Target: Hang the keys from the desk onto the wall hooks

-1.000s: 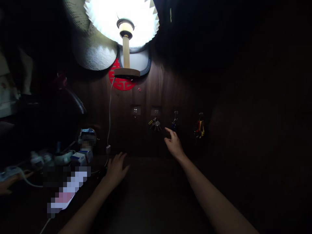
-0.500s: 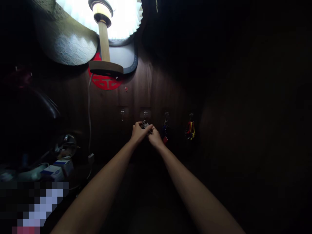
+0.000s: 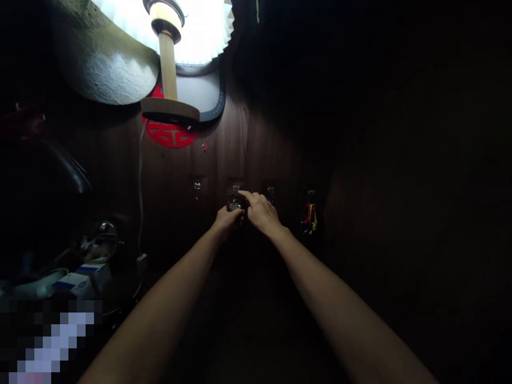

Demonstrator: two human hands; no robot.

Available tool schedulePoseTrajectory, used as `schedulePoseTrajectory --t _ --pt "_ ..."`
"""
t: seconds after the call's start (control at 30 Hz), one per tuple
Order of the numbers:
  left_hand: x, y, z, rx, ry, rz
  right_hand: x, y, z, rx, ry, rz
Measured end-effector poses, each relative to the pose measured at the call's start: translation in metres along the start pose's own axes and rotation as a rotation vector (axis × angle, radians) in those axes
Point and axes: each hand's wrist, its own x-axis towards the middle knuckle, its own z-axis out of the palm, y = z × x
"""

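A silvery bunch of keys (image 3: 234,205) hangs under the second wall hook (image 3: 236,188); its details are dim. My left hand (image 3: 228,221) is closed around its lower part, thumb across the front. To the right, my right hand (image 3: 262,212) is raised with its index finger stretched out to the hook, at or very near its metal. The other right fingers are loosely bent and hold nothing visible. Behind this hand, a third hook (image 3: 271,189) shows, and what hangs from it is mostly covered.
A bare hook (image 3: 197,185) is at the left; red and yellow cords (image 3: 310,217) hang at the right. Above are a lit lamp (image 3: 169,66), a cap (image 3: 120,80) and a red paper cutout (image 3: 172,136). Boxes (image 3: 78,284) and a round mirror (image 3: 98,241) stand lower left.
My right hand has come away from the keys and moved up and right, its index finger now out toward the hook. My left hand stays at the keys. The view has shifted slightly.
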Motion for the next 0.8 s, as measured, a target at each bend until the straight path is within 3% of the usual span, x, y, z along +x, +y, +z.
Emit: schedulePoseTrajectory --t 0.17,0.57,0.8 --pt "-0.003 0.006 -0.003 -0.015 -0.01 -0.034 0.01 -0.004 0.0 -0.208 -0.059 -0.062" --pt "-0.009 0.036 0.007 -0.092 -0.124 -0.161 0.02 -0.011 -0.021 -0.237 -0.192 -0.053" --pt "-0.011 0.049 -0.007 0.034 -0.143 -0.156 0.021 -0.017 -0.029 -0.214 -0.225 -0.015"
